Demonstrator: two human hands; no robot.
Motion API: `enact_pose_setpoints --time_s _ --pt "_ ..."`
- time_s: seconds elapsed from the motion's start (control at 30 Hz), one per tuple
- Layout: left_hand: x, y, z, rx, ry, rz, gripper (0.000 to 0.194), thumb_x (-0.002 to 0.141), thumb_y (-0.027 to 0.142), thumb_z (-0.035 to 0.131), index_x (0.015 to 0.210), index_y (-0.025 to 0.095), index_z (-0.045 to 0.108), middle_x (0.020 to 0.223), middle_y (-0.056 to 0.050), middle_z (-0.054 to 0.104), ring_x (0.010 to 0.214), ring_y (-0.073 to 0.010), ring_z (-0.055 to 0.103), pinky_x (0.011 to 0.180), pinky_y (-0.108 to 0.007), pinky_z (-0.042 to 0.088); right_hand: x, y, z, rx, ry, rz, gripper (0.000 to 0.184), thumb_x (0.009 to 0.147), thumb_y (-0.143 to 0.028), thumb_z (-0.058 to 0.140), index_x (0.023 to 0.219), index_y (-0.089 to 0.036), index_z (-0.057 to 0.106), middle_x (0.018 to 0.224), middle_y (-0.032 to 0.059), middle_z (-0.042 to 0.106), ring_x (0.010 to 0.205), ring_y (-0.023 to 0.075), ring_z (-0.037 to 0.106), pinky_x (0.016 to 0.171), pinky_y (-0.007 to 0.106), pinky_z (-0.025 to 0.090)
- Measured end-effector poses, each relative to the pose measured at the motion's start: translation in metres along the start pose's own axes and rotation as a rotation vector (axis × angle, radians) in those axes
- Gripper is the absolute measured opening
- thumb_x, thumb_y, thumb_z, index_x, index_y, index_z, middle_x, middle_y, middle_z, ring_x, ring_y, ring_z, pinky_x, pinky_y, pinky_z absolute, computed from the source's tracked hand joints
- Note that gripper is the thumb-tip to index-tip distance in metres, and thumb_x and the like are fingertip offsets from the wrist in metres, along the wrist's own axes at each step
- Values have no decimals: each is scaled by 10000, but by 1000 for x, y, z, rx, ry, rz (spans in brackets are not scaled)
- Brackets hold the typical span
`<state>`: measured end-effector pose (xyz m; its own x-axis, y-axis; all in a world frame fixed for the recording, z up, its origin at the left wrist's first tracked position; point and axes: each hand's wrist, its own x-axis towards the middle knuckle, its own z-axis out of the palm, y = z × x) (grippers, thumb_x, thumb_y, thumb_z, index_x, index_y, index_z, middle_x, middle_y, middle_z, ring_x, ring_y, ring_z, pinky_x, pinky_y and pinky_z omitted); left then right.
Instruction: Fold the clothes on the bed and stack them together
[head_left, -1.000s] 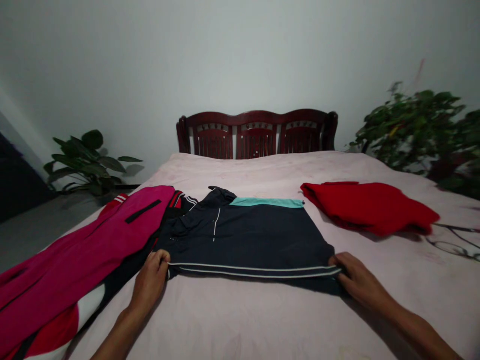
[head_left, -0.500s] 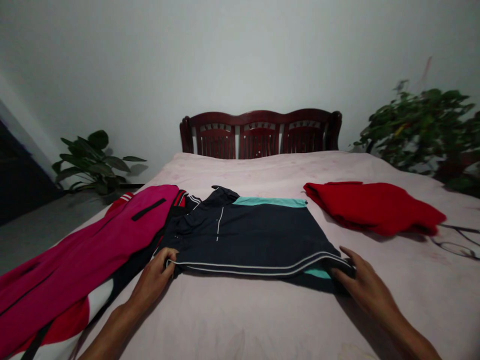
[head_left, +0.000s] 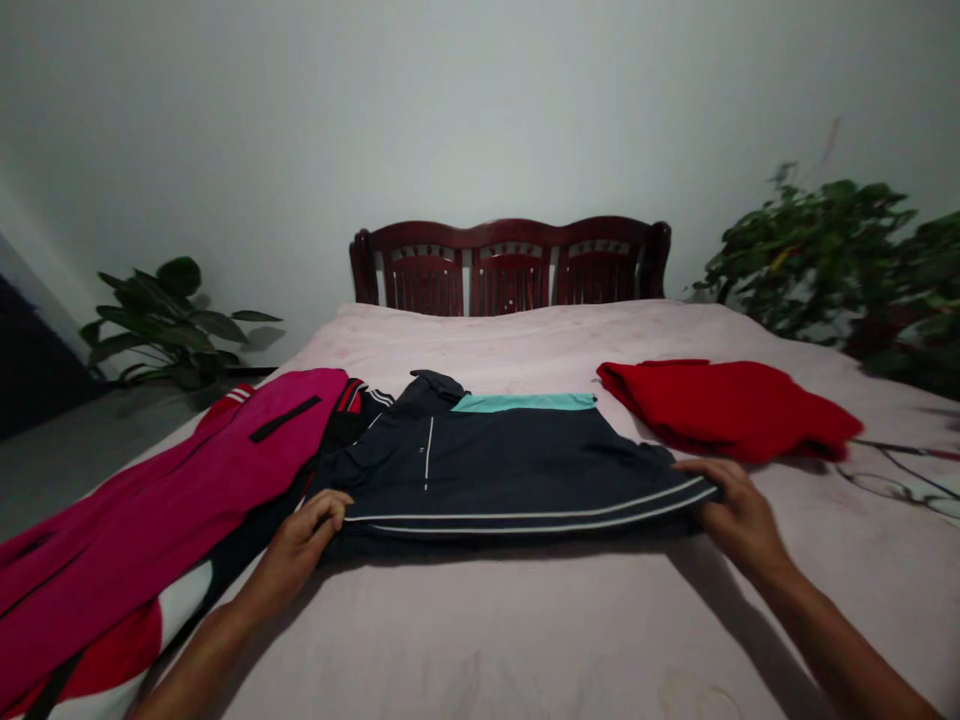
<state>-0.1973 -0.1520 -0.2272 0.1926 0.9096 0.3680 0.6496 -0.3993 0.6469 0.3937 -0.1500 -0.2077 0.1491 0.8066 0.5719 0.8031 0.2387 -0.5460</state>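
A dark navy sports garment [head_left: 502, 465] with white piping and a turquoise strip along its far edge is spread across the bed in front of me. Its exact kind is hard to tell. My left hand [head_left: 311, 525] pinches the near left corner, fingers closed on the cloth. At the other end, my right hand [head_left: 739, 510] grips the near right edge, thumb below and fingers above. Between both hands the edge with two white stripes is pulled straight, its right end raised off the bed. A magenta jacket [head_left: 202, 470] with black zips lies close to my left hand.
The pink bedsheet [head_left: 480, 640] covers the bed. A folded red garment [head_left: 727, 410] lies to the right, with eyeglasses [head_left: 892, 488] beside it. Behind stands a dark wooden headboard [head_left: 510, 265]. Leafy plants flank the bed at left [head_left: 169, 320] and right [head_left: 817, 260].
My right hand has lifted the garment's near right edge and drawn it outward, so the stripes run straighter and the turquoise patch beneath is hidden. My left hand keeps its hold. The view has shifted slightly.
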Motion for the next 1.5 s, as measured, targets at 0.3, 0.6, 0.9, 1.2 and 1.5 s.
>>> enact_pose_setpoints --time_s 0.3,0.6,0.9,1.2,1.5 --pt "-37 13 17 362 -139 -20 183 1006 228 377 870 188 493 1062 -8 591 943 -107 577 774 -231 398 -33 49 13 -248 -172 -59 405 731 -262 461 1044 -176 703 1121 110 584 1077 256 563 971 425 462" --pt "-26 25 17 432 -12 210 203 980 120 405 1054 217 568 1031 -18 572 971 -158 508 841 -290 383 -30 5 4 -350 -83 -326 250 849 -271 463 949 -169 668 1041 111 641 999 264 567 860 424 477" --pt "-43 14 -4 91 48 -386 308 962 478 484 1065 211 598 1063 -25 607 1005 -173 568 895 -305 408 -25 74 -3 -238 -412 -260 382 708 -256 551 1044 -270 731 1162 128 671 1089 331 630 972 527 495" --pt "-43 34 -18 364 -135 -302 282 886 419 572 1069 227 667 1070 -32 649 1012 -222 549 953 -385 359 -29 -146 60 121 -774 -282 299 924 -345 482 1146 -245 655 1144 71 636 1078 212 585 945 391 485" --pt "-33 36 -1 468 -126 -181 115 962 271 400 949 197 486 875 -25 579 794 -175 549 731 -309 339 -35 -248 176 -36 -849 -548 490 833 -315 597 1310 -204 579 1159 95 574 1038 236 514 860 357 421"
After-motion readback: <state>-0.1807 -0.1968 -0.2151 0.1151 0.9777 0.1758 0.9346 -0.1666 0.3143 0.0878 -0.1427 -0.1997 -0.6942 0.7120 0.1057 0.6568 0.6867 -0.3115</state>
